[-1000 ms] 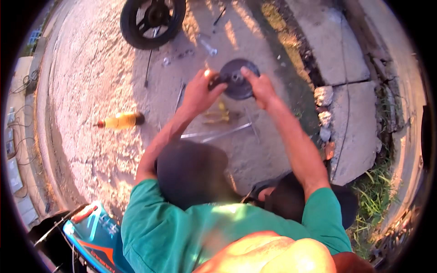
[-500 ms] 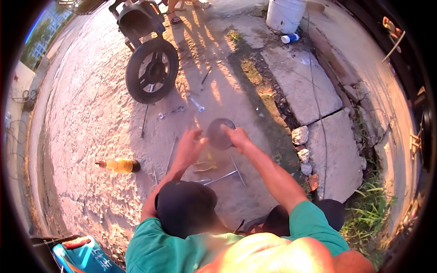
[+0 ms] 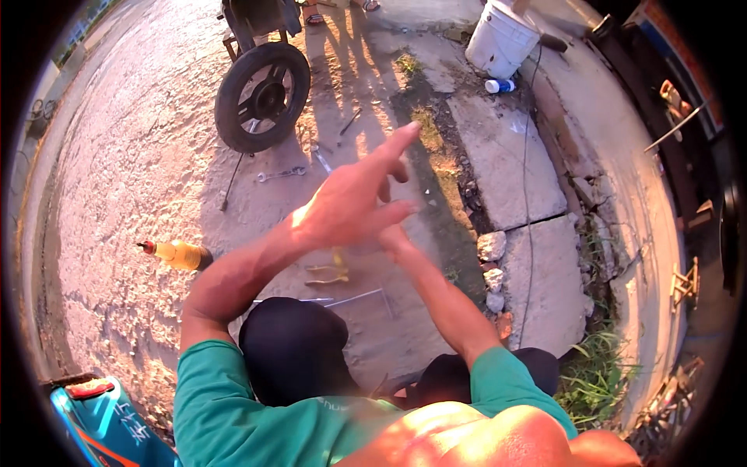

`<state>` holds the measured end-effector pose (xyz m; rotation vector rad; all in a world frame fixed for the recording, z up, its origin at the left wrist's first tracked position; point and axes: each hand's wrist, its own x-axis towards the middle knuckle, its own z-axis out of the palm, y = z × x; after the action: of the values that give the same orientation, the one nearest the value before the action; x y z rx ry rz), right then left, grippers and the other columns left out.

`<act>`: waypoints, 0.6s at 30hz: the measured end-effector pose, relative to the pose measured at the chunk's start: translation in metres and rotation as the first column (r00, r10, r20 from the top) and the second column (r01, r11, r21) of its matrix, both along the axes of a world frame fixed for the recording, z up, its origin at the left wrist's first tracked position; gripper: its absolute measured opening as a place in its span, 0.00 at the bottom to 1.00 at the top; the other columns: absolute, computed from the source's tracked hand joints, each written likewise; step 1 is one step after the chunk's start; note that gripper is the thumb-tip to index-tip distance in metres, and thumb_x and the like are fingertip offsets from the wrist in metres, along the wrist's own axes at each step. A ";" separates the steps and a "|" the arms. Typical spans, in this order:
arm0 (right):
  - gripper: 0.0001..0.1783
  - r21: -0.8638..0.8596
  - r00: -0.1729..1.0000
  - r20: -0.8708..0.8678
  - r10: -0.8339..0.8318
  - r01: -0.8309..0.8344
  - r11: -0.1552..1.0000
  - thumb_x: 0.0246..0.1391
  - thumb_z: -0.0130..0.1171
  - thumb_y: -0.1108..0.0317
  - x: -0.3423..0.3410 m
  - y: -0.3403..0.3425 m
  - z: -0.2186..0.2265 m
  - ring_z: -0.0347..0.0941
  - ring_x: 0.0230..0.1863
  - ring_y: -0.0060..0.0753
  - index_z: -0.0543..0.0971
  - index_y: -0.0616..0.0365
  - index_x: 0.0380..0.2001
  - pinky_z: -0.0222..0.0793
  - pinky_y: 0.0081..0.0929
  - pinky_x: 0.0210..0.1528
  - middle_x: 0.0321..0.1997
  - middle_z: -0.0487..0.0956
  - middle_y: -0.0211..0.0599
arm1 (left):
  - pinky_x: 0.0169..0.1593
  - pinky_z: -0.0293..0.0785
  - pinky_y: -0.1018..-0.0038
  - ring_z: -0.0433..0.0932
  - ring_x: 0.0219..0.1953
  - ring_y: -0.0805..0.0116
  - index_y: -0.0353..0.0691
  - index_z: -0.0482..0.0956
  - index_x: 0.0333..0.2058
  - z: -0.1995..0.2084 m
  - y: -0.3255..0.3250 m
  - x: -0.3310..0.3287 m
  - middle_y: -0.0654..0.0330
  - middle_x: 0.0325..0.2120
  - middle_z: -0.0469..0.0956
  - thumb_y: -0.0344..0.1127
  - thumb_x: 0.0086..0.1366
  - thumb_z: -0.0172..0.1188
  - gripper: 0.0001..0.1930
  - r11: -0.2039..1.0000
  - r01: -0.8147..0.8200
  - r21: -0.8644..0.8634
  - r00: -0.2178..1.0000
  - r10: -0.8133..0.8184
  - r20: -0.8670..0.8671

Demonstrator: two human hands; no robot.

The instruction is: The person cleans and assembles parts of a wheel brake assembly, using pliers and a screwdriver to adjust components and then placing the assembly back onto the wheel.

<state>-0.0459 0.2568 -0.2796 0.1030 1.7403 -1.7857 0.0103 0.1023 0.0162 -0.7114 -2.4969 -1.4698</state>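
My left hand is raised over the middle of the ground, its index finger and thumb stretched out and nothing seen in it. It covers most of my right hand, whose fingers are hidden along with whatever they may hold. On the ground below the hands lie yellow-handled pliers and a thin metal rod tool. A combination wrench lies farther off, and another wrench is partly covered by my left hand. Beyond them stands a motorbike's black wheel.
A yellow bottle lies to the left. At the lower left is a blue container. Concrete slabs, stones and a cable run along the right. A white bucket stands far right, a person's feet far ahead.
My left hand has swung forward and right, across my right hand. The dark round disc that my right hand held is now out of sight. The whole view has shifted slightly.
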 end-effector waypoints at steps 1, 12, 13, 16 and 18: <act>0.30 -0.008 1.000 0.010 0.019 -0.019 1.000 0.61 0.69 0.48 0.004 -0.010 -0.001 0.84 0.41 0.29 0.82 0.68 0.48 0.80 0.30 0.41 0.42 0.86 0.39 | 0.37 0.79 0.70 0.80 0.31 0.66 0.42 0.45 0.77 0.025 0.002 0.003 0.52 0.40 0.82 0.30 0.59 0.73 0.54 1.000 0.018 -0.007 1.000 -0.018 -0.002; 0.29 -0.047 0.990 0.139 -0.001 0.008 0.999 0.62 0.68 0.49 0.020 -0.001 0.047 0.84 0.42 0.29 0.82 0.67 0.50 0.81 0.30 0.42 0.43 0.86 0.38 | 0.36 0.82 0.57 0.84 0.35 0.44 0.40 0.46 0.75 0.120 0.029 0.017 0.44 0.50 0.81 0.38 0.59 0.70 0.52 0.970 0.228 0.080 0.861 -0.162 -0.482; 0.29 -0.053 0.989 0.147 0.000 0.008 0.999 0.62 0.68 0.49 0.021 -0.001 0.047 0.84 0.42 0.29 0.82 0.67 0.50 0.81 0.30 0.42 0.43 0.86 0.38 | 0.36 0.81 0.56 0.84 0.34 0.44 0.39 0.46 0.75 0.119 0.028 0.018 0.44 0.47 0.82 0.38 0.59 0.70 0.52 0.971 0.228 0.074 0.862 -0.166 -0.480; 0.28 -0.067 0.985 0.170 -0.002 0.014 0.998 0.62 0.68 0.49 0.024 -0.001 0.048 0.84 0.42 0.29 0.82 0.66 0.50 0.81 0.30 0.43 0.43 0.86 0.38 | 0.35 0.81 0.55 0.83 0.32 0.43 0.38 0.46 0.75 0.120 0.028 0.022 0.43 0.39 0.83 0.39 0.61 0.69 0.51 0.971 0.232 0.053 0.875 -0.185 -0.448; 0.28 -0.065 0.986 0.169 -0.001 0.012 0.998 0.62 0.68 0.49 0.024 0.001 0.049 0.84 0.42 0.29 0.82 0.66 0.50 0.81 0.30 0.43 0.44 0.86 0.38 | 0.35 0.80 0.55 0.83 0.32 0.43 0.38 0.45 0.75 0.118 0.027 0.025 0.43 0.37 0.82 0.39 0.61 0.68 0.51 0.970 0.236 0.066 0.885 -0.186 -0.428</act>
<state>-0.0216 0.2583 -0.2307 0.2258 1.5617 -1.7827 0.0356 0.1288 0.1344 -1.1690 -2.0437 -1.3359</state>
